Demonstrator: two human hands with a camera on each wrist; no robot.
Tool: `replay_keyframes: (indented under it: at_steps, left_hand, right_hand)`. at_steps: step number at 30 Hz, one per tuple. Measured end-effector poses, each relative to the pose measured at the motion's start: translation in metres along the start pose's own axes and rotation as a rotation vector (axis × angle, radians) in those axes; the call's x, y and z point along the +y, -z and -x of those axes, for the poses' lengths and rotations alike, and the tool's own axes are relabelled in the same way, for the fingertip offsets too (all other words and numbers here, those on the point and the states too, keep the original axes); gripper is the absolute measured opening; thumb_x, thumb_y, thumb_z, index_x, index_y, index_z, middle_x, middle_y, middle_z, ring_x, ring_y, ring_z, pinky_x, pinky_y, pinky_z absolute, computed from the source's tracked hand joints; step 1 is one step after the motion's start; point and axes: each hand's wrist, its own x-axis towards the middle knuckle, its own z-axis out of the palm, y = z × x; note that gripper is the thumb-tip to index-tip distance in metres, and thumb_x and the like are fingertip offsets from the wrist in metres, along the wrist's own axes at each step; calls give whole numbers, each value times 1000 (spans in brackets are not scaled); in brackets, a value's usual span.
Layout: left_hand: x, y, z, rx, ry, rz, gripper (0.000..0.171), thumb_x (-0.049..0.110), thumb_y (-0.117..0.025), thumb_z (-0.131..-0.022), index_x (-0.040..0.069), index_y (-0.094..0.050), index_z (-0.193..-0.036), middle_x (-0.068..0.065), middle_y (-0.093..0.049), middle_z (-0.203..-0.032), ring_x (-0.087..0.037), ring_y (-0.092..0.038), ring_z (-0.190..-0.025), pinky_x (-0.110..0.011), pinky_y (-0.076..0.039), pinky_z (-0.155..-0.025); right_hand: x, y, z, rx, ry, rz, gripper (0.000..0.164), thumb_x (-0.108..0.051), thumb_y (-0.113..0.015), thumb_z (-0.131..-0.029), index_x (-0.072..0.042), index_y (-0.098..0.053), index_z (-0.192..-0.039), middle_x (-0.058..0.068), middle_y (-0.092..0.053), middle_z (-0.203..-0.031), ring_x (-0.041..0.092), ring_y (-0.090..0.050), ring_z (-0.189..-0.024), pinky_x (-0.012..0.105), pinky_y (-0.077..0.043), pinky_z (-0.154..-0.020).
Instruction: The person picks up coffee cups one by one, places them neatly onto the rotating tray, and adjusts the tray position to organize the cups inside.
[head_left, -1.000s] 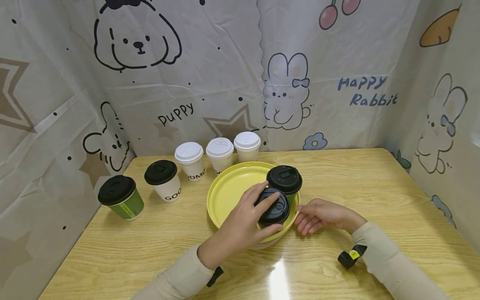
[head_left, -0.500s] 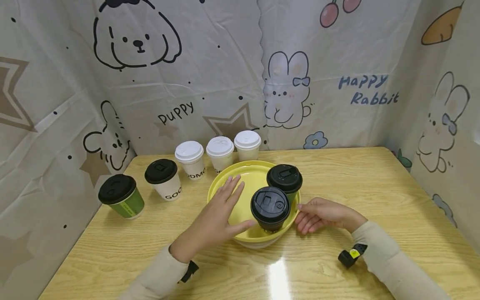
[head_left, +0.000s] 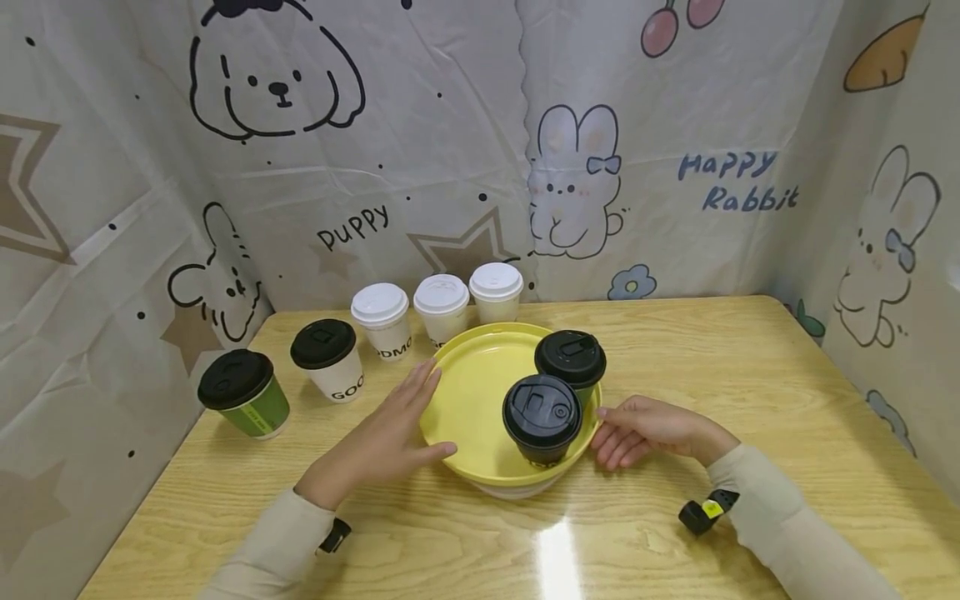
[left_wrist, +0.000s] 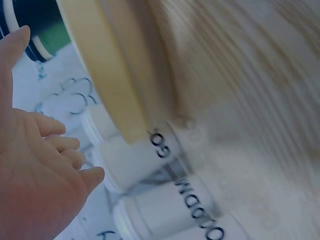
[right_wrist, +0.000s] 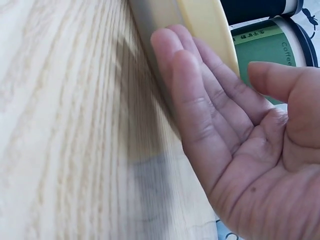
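Note:
A round yellow tray [head_left: 472, 408] on a pale base stands on the wooden table. Toward its right side are a black cup with a black lid [head_left: 542, 417] and, behind it, a green cup with a black lid [head_left: 572, 360]. My left hand [head_left: 382, 437] is at the tray's left rim, fingers extended, thumb apart, palm toward the tray and holding nothing. My right hand [head_left: 637, 429] is at the right rim. In the right wrist view its loosely bent fingers [right_wrist: 192, 95] lie along the tray's side, with the thumb apart near the green cup [right_wrist: 267, 47].
To the left stand a green cup with a black lid [head_left: 243, 396] and a white cup with a black lid [head_left: 327, 360]. Several white-lidded cups [head_left: 381, 321] line up behind the tray. A printed cloth [head_left: 450, 167] walls the table's back and sides.
My left hand has let go of the black cup and moved left, back to the tray's left rim. The black cup stays on the tray. My right hand has stayed at the right rim.

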Motion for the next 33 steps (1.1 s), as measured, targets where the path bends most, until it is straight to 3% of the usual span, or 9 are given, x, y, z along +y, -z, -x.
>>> replay_keyframes:
  at_steps: [7, 16, 22, 33]
  left_hand:
    - [-20, -3, 3, -34, 63, 42, 105, 69, -53, -84, 7, -5, -155, -2, 4, -161, -24, 4, -148, -49, -12, -117]
    - [-36, -7, 1, -89, 80, 86, 107, 67, -56, -83, 6, -5, -154, -3, 3, -161, -26, 4, -148, -51, -10, -117]
    - [-35, -9, 3, -103, 90, 96, 105, 67, -56, -84, 7, -6, -154, -4, 2, -161, -27, 1, -148, -54, -11, -116]
    - [-26, -14, 12, -58, 58, 29, 99, 65, -51, -88, 3, -9, -153, -10, 0, -160, -32, -4, -147, -55, -15, -115]
  right_hand:
    - [2, -8, 7, -41, 16, 37, 46, -25, -42, -103, 16, -63, -107, 18, -72, -91, 19, -71, -77, 31, -58, -69]
    - [2, -29, 6, -81, 48, 32, 43, -23, -45, -101, 16, -64, -106, 19, -72, -90, 18, -71, -75, 30, -58, -67]
    - [2, -31, 4, -75, 59, 10, 41, -20, -44, -101, 17, -62, -107, 17, -72, -90, 18, -71, -77, 30, -58, -68]
    - [4, -18, 2, -50, 47, -26, 41, -20, -42, -102, 15, -63, -107, 16, -72, -91, 20, -71, -78, 31, -58, -70]
